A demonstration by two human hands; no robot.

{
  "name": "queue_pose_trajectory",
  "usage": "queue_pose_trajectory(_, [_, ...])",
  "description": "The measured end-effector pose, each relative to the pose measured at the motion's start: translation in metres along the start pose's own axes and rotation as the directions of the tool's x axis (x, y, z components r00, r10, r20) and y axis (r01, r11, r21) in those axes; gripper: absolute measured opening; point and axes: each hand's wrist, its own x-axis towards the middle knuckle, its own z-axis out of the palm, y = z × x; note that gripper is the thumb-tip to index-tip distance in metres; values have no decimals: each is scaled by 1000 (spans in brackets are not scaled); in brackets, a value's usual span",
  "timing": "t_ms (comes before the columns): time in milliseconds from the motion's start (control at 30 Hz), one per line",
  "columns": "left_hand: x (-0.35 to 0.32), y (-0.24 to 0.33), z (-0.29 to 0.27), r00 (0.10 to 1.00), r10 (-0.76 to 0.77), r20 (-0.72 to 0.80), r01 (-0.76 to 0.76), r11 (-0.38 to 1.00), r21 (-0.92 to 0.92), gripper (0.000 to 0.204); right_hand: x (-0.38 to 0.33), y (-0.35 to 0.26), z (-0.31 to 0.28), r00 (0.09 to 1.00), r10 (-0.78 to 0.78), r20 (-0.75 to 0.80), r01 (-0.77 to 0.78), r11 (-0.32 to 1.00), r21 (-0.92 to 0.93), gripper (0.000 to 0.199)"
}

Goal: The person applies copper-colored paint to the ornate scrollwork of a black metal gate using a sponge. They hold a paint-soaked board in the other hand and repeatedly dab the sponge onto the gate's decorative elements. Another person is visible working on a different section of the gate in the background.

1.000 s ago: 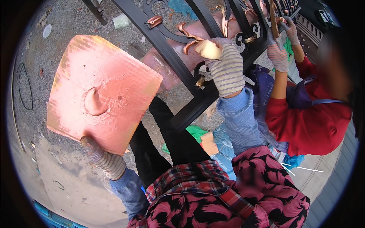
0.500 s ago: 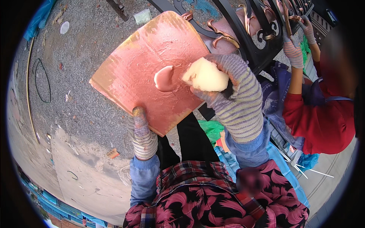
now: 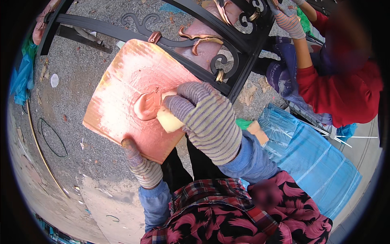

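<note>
My left hand point(image 3: 141, 164), in a striped knit glove with a stained thumb, grips the lower left edge of a cardboard sheet point(image 3: 122, 87) smeared with copper-pink paint. Its thumb lies on top; the other fingers are mostly hidden beneath. A thick, glossy puddle of copper paint point(image 3: 146, 106) sits near the middle of the sheet. In my right hand point(image 3: 207, 118), also gloved, is a pale yellow sponge point(image 3: 168, 120), pressed against the sheet at the puddle's right side. Past the sheet stands a black metal railing point(image 3: 239, 42) with scrolls and copper-coloured leaf ornaments point(image 3: 203, 38).
To the right, a co-worker in a red sleeve point(image 3: 325, 95) and a striped glove point(image 3: 289, 23) reaches to the railing. Blue plastic-wrapped goods point(image 3: 308, 150) lie at my right. On the gravel ground at left are a dark wire loop point(image 3: 53, 137) and blue plastic point(image 3: 22, 79).
The sponge has come down from above the sheet to the paint puddle, with my right hand moving left. The sheet sits lower and further left in view, and more railing and blue-wrapped goods show.
</note>
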Motion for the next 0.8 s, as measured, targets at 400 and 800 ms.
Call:
queue_pose_trajectory(400, [31,67,24,970,243,10,-242,970,-26,70,-4,77,-6,694,645,-322,-301,665,683,37])
queue_pose_trajectory(800, [81,95,32,926,375,-54,-365,921,139,56,6,90,15,709,618,-338,-376,738,561,34])
